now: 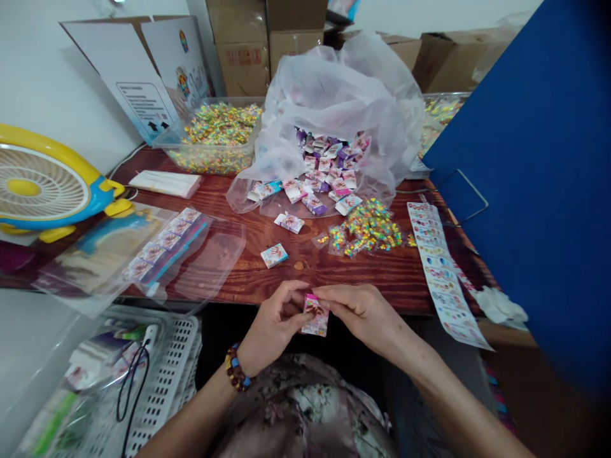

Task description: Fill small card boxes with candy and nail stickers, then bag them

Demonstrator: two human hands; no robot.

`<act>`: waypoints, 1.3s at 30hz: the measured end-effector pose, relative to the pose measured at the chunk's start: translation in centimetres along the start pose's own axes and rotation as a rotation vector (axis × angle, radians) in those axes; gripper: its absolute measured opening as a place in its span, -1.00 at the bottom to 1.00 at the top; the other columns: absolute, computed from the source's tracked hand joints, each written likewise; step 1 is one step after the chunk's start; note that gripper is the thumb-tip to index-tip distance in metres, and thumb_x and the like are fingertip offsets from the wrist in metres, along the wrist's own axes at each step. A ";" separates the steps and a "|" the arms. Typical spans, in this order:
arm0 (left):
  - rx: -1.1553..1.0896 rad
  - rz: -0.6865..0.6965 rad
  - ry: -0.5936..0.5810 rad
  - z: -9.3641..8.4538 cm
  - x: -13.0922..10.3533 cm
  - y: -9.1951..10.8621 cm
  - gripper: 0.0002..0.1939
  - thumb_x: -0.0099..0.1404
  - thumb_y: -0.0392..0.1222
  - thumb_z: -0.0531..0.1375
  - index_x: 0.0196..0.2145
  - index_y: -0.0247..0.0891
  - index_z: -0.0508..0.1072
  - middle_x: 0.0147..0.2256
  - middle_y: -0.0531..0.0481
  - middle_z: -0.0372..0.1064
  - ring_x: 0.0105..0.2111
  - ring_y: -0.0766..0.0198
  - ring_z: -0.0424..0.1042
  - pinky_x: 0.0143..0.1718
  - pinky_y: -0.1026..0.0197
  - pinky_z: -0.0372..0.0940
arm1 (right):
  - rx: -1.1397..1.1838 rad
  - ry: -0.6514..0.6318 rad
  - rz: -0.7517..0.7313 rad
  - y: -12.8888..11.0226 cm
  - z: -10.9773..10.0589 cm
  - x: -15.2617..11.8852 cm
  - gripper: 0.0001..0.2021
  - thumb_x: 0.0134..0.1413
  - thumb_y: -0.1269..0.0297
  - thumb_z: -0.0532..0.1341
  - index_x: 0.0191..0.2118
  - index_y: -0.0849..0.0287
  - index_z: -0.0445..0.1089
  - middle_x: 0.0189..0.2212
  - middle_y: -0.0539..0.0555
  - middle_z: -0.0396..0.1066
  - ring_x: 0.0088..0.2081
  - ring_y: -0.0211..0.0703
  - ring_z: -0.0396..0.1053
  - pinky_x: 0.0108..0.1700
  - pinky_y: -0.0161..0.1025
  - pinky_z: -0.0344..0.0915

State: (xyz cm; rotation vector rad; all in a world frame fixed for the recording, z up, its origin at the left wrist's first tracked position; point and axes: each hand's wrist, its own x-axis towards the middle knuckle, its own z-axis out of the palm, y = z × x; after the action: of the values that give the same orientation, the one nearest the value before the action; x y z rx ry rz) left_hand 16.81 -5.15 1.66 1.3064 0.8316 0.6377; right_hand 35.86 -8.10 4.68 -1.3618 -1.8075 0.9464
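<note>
Just in front of the table's near edge, my left hand (274,321) grips a small pink and white printed box (316,320), thumb across its face. My right hand (360,312) pinches the same box at its pink top end. Beyond my hands lie a small blue-edged box (273,255) and a purple and white box (289,222). A pile of small clear packets with yellow and green pieces (372,226) sits to their right. Behind, a translucent plastic bag (344,95) lies open with many similar small boxes spilling out.
A sticker strip (439,273) hangs over the front edge, beside a crumpled tissue (501,305) and a blue panel (534,159). At left are a yellow fan (42,181), a clear bag holding a row of boxes (167,245), and a white basket (167,369). A tub (210,149) of packets stands behind.
</note>
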 end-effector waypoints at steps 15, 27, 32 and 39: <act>-0.070 -0.052 -0.055 0.4 0.4 -0.2 -0.62 0.19 -0.14 0.29 -0.03 -0.22 0.42 -0.26 -0.02 0.43 -0.35 0.31 0.39 -0.32 0.28 0.32 | 0.377 0.209 0.168 1.5 0.6 -1.4 -0.83 0.05 0.18 0.29 -0.25 0.04 0.60 -0.24 0.05 0.59 -0.23 -0.09 0.53 -0.16 -0.17 0.48; 0.075 -0.013 -0.134 0.1 0.2 0.2 -0.62 0.22 -0.16 0.26 0.01 -0.17 0.43 -0.16 -0.05 0.46 -0.25 0.24 0.43 -0.22 0.23 0.33 | 0.386 0.131 0.261 1.3 0.2 -1.8 -0.81 0.07 0.16 0.26 -0.36 0.12 0.59 -0.44 0.02 0.56 -0.43 -0.24 0.44 -0.39 -0.35 0.38; 0.131 0.037 -0.130 0.0 0.4 0.0 -0.60 0.25 -0.11 0.25 0.04 -0.15 0.42 -0.14 -0.07 0.44 -0.23 0.22 0.42 -0.17 0.20 0.32 | 0.429 0.123 0.267 1.4 0.1 -2.0 -0.78 0.07 0.11 0.26 -0.32 0.12 0.59 -0.38 0.05 0.57 -0.38 -0.20 0.46 -0.35 -0.32 0.40; 0.392 0.182 -0.191 -0.4 0.5 0.6 -0.69 0.33 -0.15 0.16 0.03 -0.10 0.45 -0.17 -0.04 0.44 -0.19 0.23 0.39 -0.12 0.20 0.27 | 0.514 0.106 0.320 2.2 0.2 -2.2 -0.78 -0.01 0.09 0.32 -0.34 0.13 0.59 -0.41 0.03 0.56 -0.45 -0.24 0.44 -0.40 -0.32 0.40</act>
State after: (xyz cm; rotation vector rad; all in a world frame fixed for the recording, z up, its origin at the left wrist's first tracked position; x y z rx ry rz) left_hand 16.85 -4.42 2.19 1.7850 0.7065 0.4952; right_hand 37.23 -9.86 2.44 -1.3480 -1.1691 1.3644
